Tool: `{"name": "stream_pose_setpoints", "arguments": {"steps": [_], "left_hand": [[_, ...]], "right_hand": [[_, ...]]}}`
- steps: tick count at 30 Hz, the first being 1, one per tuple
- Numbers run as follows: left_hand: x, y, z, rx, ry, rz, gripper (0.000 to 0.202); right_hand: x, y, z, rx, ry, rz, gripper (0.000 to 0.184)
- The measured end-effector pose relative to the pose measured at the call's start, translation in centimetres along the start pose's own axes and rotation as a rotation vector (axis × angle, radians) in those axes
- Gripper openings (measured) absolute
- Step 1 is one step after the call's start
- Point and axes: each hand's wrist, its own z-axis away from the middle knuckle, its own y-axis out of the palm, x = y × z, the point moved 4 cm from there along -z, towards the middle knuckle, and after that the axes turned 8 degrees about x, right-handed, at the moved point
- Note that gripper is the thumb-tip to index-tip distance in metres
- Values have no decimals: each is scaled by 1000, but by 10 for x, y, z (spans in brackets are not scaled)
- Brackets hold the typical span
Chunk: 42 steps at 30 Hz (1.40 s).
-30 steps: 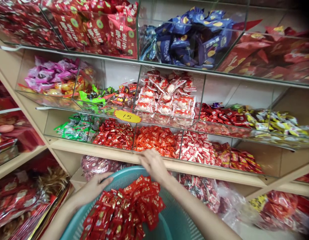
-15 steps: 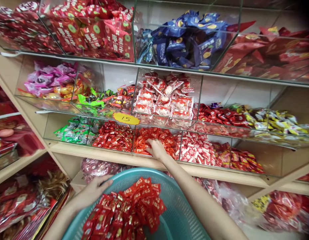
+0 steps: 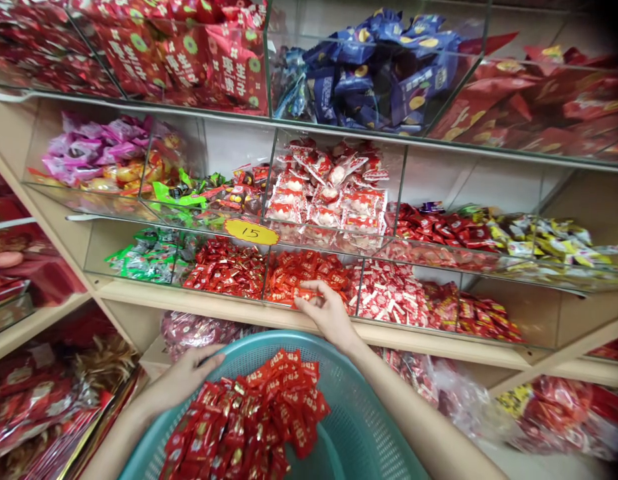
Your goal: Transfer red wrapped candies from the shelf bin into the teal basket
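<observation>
My left hand (image 3: 189,373) grips the rim of a teal plastic basket (image 3: 359,427) at its left side, fingers curled over the edge. The basket holds a heap of red sweet packets (image 3: 253,420). My right hand (image 3: 326,310) reaches over the basket's far rim into the lowest clear bin of red sweets (image 3: 303,277). Its fingers are curled around a few of those packets at the bin's front.
Glass-fronted bins fill the shelves: green sweets (image 3: 143,257), red ones (image 3: 223,267), white-and-red ones (image 3: 393,293), white packets (image 3: 329,193), blue bags (image 3: 373,73). A yellow price tag (image 3: 251,232) reads 15. A wooden shelf edge (image 3: 199,303) runs below; bagged goods (image 3: 203,330) lie underneath.
My right hand went from the basket's rim into the red sweets bin, then drew back a little toward the front with its fingers curled on packets. The left hand stayed on the rim.
</observation>
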Motion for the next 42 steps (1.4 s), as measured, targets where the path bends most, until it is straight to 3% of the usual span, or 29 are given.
{"name": "stream_pose_setpoints", "arguments": {"steps": [3, 6, 9, 16, 21, 33, 37, 42], "left_hand": [[-3, 1, 0, 29, 18, 21, 55], [-5, 1, 1, 34, 24, 29, 54], [-6, 2, 1, 35, 28, 46, 53], [-4, 2, 0, 48, 38, 48, 55], [-1, 1, -1, 25, 42, 55, 52], [3, -2, -3, -40, 19, 49, 57], [-1, -2, -1, -15, 30, 45, 54], [-7, 0, 0, 34, 40, 35, 53]], "right_hand": [[-14, 12, 25, 115, 185, -213, 42], [-34, 23, 48, 217, 339, -336, 37], [-51, 27, 61, 232, 436, -359, 38], [-63, 28, 65, 192, 465, -354, 39], [-69, 30, 67, 188, 529, -511, 44], [-68, 21, 65, 182, 465, -547, 49], [-73, 19, 64, 196, 366, -385, 50], [-68, 11, 68, 157, 171, 221, 29]]}}
